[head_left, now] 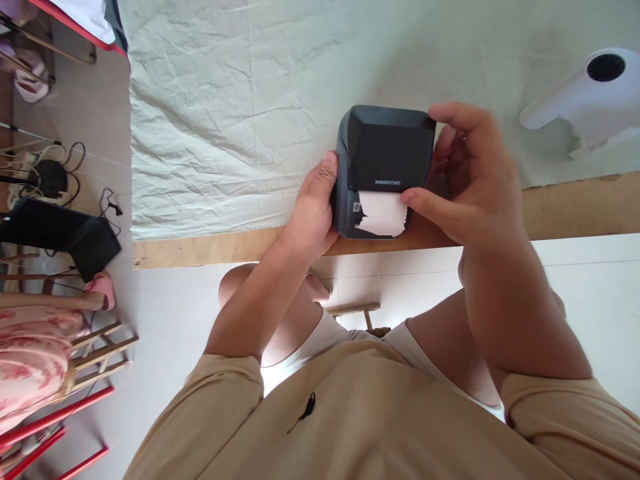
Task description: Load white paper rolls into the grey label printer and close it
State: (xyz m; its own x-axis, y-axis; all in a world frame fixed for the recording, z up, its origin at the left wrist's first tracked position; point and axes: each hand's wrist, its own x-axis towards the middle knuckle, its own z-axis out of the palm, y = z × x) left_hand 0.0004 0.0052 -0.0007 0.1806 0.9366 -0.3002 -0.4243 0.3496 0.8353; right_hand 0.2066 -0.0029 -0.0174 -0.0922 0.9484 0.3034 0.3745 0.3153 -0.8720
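Note:
A black label printer (393, 150) marked NIIMBOT is near the table's front edge, its lid down. White label paper (384, 215) with a ragged torn edge sticks out of its front slot. My left hand (316, 203) grips the printer's left side, the fingers partly hidden beneath it. On the right side, my right hand (470, 173) has its thumb by the lid's lower corner at the paper and its index fingertip on the upper right corner. Its other fingers curl beside the casing, partly hidden.
A pale green cloth (230, 120) covers the wooden table (210, 248). A white handheld device (590, 100) with a dark round end lies at the right. To the left on the floor are cables, a black folded object (65, 233), red bars and a seated person in pink patterned clothing (35, 360).

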